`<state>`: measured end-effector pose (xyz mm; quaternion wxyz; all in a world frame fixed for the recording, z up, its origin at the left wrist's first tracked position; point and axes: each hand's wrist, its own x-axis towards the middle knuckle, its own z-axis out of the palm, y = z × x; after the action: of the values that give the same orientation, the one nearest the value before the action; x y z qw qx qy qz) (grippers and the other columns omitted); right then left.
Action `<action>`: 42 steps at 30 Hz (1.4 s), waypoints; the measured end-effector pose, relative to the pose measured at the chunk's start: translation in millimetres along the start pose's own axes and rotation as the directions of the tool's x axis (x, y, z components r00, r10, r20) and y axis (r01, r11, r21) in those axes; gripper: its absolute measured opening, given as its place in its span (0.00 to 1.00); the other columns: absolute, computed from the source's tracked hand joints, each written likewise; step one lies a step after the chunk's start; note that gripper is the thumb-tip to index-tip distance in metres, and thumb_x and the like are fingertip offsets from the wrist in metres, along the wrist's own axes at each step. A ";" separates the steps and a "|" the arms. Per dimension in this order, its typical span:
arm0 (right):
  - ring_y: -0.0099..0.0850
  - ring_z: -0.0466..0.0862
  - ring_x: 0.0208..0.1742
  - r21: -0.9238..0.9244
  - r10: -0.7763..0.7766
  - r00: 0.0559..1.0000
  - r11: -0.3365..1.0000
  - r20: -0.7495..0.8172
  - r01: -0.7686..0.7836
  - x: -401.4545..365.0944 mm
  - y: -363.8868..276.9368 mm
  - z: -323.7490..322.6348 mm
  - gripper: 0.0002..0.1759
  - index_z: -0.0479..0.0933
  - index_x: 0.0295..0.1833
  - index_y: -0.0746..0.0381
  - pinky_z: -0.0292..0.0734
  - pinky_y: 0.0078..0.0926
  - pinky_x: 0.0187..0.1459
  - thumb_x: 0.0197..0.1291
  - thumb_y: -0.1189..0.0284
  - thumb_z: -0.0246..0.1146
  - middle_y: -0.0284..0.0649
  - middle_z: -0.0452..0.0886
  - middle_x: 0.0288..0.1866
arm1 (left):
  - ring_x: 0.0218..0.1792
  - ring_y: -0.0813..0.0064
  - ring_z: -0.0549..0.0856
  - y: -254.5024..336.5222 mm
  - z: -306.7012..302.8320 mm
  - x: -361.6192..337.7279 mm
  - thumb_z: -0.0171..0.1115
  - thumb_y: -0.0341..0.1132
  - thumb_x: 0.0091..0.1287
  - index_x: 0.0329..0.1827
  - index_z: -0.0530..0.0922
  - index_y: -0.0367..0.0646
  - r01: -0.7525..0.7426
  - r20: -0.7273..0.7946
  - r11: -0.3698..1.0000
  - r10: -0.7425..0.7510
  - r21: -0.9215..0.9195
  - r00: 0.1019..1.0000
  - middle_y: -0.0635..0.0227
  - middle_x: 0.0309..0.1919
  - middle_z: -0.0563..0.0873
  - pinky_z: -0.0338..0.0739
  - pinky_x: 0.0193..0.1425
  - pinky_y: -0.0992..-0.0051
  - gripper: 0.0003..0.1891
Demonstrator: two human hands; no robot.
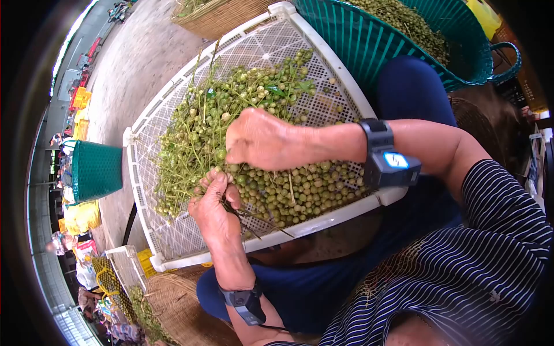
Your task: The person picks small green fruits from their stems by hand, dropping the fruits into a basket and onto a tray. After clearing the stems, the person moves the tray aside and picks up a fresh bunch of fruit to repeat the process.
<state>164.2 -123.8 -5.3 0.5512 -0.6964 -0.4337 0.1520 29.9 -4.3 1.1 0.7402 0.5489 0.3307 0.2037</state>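
Note:
A white plastic mesh tray [138, 190] sits in front of me, tilted in view, holding small round green berries [306, 193]. Loose berries gather along its near side, while berries still on thin green stems [187, 138] are heaped on the far side. My left hand [216, 202] is closed in a pinch over the tray, with thin berry stems between its fingers and some dark stalks under it. Just above it, my right hand [259, 141] is curled shut, its fingertips turned down and hidden. Whatever it grips cannot be made out.
A green woven basket [369, 40] with more berries stands at the upper right. A wicker basket [225, 20] is at the top, another [179, 305] at the lower left. A green bucket [97, 172] stands on the concrete floor [135, 63]. My knee [412, 81] touches the tray area.

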 end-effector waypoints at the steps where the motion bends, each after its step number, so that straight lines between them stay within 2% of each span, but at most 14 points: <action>1: 0.29 0.73 0.17 -0.034 -0.265 0.963 0.963 0.048 0.266 4.7 5.4 -10.2 0.12 0.71 0.19 0.68 0.65 0.30 0.20 0.50 0.74 0.60 0.41 0.70 0.14 | 0.14 0.76 0.73 1.0 -1.7 0.6 0.63 0.22 0.56 0.36 0.75 0.34 0.001 0.000 1.000 -0.001 0.001 1.000 0.62 0.24 0.79 0.62 0.13 0.80 0.08; 3: 0.24 0.70 0.15 -0.057 -0.506 0.857 0.857 0.102 0.513 6.0 5.2 -20.5 0.10 0.74 0.22 0.68 0.63 0.25 0.17 0.51 0.74 0.59 0.37 0.70 0.14 | 0.13 0.76 0.72 3.9 -3.0 0.7 0.63 0.22 0.56 0.35 0.75 0.34 0.032 -0.027 0.997 -0.035 -0.076 0.999 0.60 0.24 0.80 0.62 0.13 0.80 0.06; 5: 0.18 0.65 0.14 0.622 0.108 0.961 0.742 0.256 -0.250 6.1 -3.5 -29.0 0.09 0.77 0.30 0.68 0.56 0.18 0.14 0.55 0.73 0.57 0.31 0.70 0.17 | 0.13 0.76 0.72 8.9 0.9 -2.7 0.63 0.22 0.56 0.35 0.75 0.34 0.019 -0.041 0.997 -0.022 -0.078 0.999 0.60 0.24 0.80 0.62 0.13 0.80 0.06; 13: 0.17 0.65 0.15 0.485 0.150 0.942 0.826 0.300 -0.286 8.7 14.6 -13.8 0.11 0.80 0.35 0.69 0.58 0.17 0.14 0.52 0.71 0.64 0.32 0.72 0.17 | 0.13 0.76 0.73 12.8 -2.5 -3.1 0.63 0.21 0.55 0.35 0.75 0.33 -0.055 -0.087 0.997 0.051 -0.045 0.995 0.59 0.24 0.80 0.61 0.12 0.82 0.07; 15: 0.18 0.70 0.17 0.259 -0.549 0.833 0.797 -0.067 0.546 11.3 25.6 5.9 0.08 0.81 0.28 0.66 0.63 0.20 0.17 0.50 0.71 0.66 0.34 0.74 0.17 | 0.13 0.76 0.73 13.0 -0.6 -4.8 0.63 0.20 0.55 0.35 0.75 0.32 -0.069 -0.066 0.997 0.066 -0.030 0.996 0.59 0.24 0.80 0.62 0.12 0.82 0.07; 16: 0.19 0.75 0.22 0.376 -0.025 0.994 0.927 0.110 -0.018 1.0 5.5 -0.5 0.12 0.78 0.20 0.66 0.68 0.21 0.21 0.51 0.71 0.65 0.36 0.77 0.18 | 0.13 0.76 0.73 13.2 0.1 -5.7 0.63 0.20 0.55 0.35 0.75 0.32 -0.084 -0.048 0.996 0.083 -0.014 0.995 0.59 0.24 0.80 0.62 0.12 0.81 0.07; 19: 0.20 0.77 0.25 0.209 -0.027 0.978 0.978 0.205 -0.017 2.8 -1.2 -11.7 0.11 0.77 0.23 0.66 0.69 0.19 0.22 0.52 0.71 0.64 0.37 0.78 0.20 | 0.13 0.77 0.72 15.6 1.7 -6.1 0.63 0.20 0.55 0.35 0.75 0.33 -0.046 -0.098 0.999 0.045 -0.007 0.994 0.59 0.23 0.80 0.61 0.12 0.81 0.07; 20: 0.21 0.75 0.21 -0.190 -0.767 0.635 0.613 0.094 0.767 19.4 26.7 -5.7 0.05 0.77 0.31 0.67 0.69 0.18 0.21 0.54 0.75 0.61 0.36 0.77 0.22 | 0.13 0.77 0.72 16.4 -0.3 -5.5 0.63 0.20 0.55 0.35 0.75 0.33 -0.047 -0.102 0.999 0.046 -0.007 0.994 0.59 0.23 0.80 0.61 0.12 0.81 0.07; 21: 0.20 0.71 0.16 -0.096 -0.850 0.527 0.524 0.003 0.846 31.1 40.0 -8.1 0.05 0.76 0.37 0.67 0.70 0.16 0.19 0.55 0.80 0.58 0.35 0.76 0.22 | 0.13 0.77 0.72 17.1 -2.8 -4.2 0.62 0.20 0.55 0.35 0.75 0.33 -0.022 -0.115 1.000 0.020 -0.016 0.993 0.60 0.23 0.79 0.61 0.12 0.81 0.07; 22: 0.19 0.69 0.15 0.406 -0.432 0.902 0.827 0.017 0.389 21.7 22.0 -20.0 0.04 0.76 0.36 0.68 0.68 0.15 0.18 0.54 0.81 0.58 0.35 0.76 0.22 | 0.14 0.77 0.72 17.3 -4.8 -3.6 0.62 0.20 0.56 0.35 0.74 0.34 0.003 -0.128 1.000 -0.006 -0.026 0.992 0.60 0.23 0.79 0.61 0.13 0.81 0.07; 23: 0.17 0.68 0.14 0.720 0.056 0.955 0.644 0.293 -0.258 11.1 1.9 -34.0 0.04 0.77 0.36 0.68 0.66 0.14 0.16 0.53 0.82 0.59 0.34 0.75 0.21 | 0.14 0.77 0.72 17.4 -5.6 -3.7 0.62 0.20 0.56 0.35 0.74 0.34 0.000 -0.130 1.000 -0.004 -0.028 0.991 0.60 0.23 0.79 0.61 0.13 0.81 0.07; 27: 0.15 0.66 0.13 0.162 -0.606 0.773 0.795 0.186 0.585 13.1 28.2 -29.2 0.06 0.77 0.34 0.69 0.58 0.15 0.12 0.52 0.77 0.62 0.34 0.75 0.21 | 0.14 0.77 0.72 17.3 -9.4 -1.0 0.61 0.20 0.57 0.36 0.73 0.35 0.003 -0.123 0.996 -0.013 -0.086 0.992 0.61 0.24 0.78 0.61 0.13 0.82 0.06; 29: 0.14 0.65 0.14 0.666 0.014 0.943 0.704 0.333 -0.246 3.2 10.0 -15.5 0.08 0.76 0.31 0.69 0.52 0.15 0.12 0.52 0.74 0.65 0.33 0.74 0.20 | 0.14 0.77 0.72 17.9 -9.9 -1.0 0.61 0.20 0.57 0.36 0.73 0.35 0.002 -0.115 0.995 -0.014 -0.103 0.993 0.61 0.24 0.78 0.61 0.14 0.82 0.06; 42: 0.16 0.61 0.12 0.784 0.053 0.934 0.528 0.354 -0.327 -7.7 7.4 3.1 0.13 0.73 0.28 0.66 0.52 0.17 0.13 0.59 0.68 0.57 0.32 0.69 0.19 | 0.14 0.76 0.73 18.6 -5.0 -0.1 0.62 0.19 0.56 0.35 0.73 0.34 -0.004 -0.174 0.995 -0.014 -0.104 0.985 0.60 0.23 0.78 0.61 0.12 0.82 0.07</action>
<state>160.8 -127.9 -15.1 0.7251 -0.3651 -0.3052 0.4979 27.4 4.9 17.9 0.7364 0.4890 0.3846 0.2659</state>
